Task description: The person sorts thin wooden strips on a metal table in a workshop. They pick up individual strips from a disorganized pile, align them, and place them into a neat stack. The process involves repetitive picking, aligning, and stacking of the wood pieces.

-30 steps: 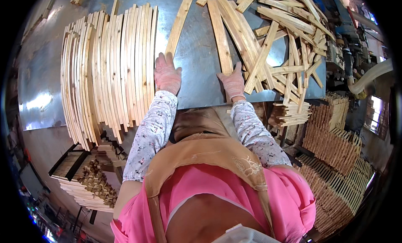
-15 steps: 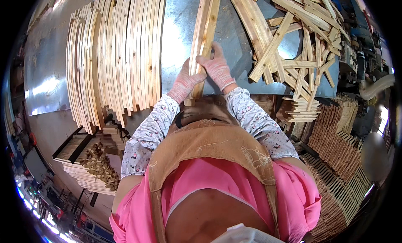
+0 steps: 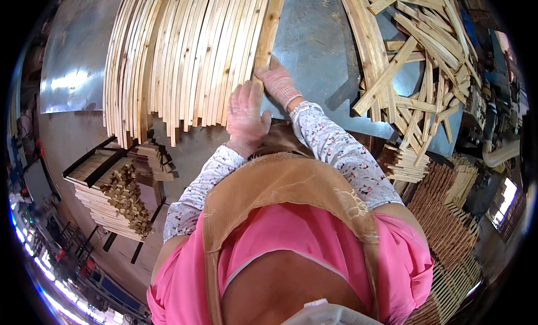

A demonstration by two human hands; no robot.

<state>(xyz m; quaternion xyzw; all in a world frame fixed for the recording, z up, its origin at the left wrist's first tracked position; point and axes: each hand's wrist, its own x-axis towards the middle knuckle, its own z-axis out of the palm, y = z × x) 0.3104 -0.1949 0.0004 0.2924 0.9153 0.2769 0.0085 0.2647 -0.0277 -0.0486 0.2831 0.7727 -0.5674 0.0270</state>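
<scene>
One wooden slat (image 3: 268,31): near end gripped in my right hand (image 3: 278,83), my left hand (image 3: 245,113) flat against it, beside the aligned slat row (image 3: 179,56) on the metal table (image 3: 319,45).

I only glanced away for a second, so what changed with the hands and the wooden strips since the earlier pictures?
A second ago both gloved hands lay flat and apart on the metal table. They then came together on one wooden strip and slid it left; now the left hand and right hand press its near end against the neat row of strips. The loose heap of strips on the right looks unchanged.
</scene>
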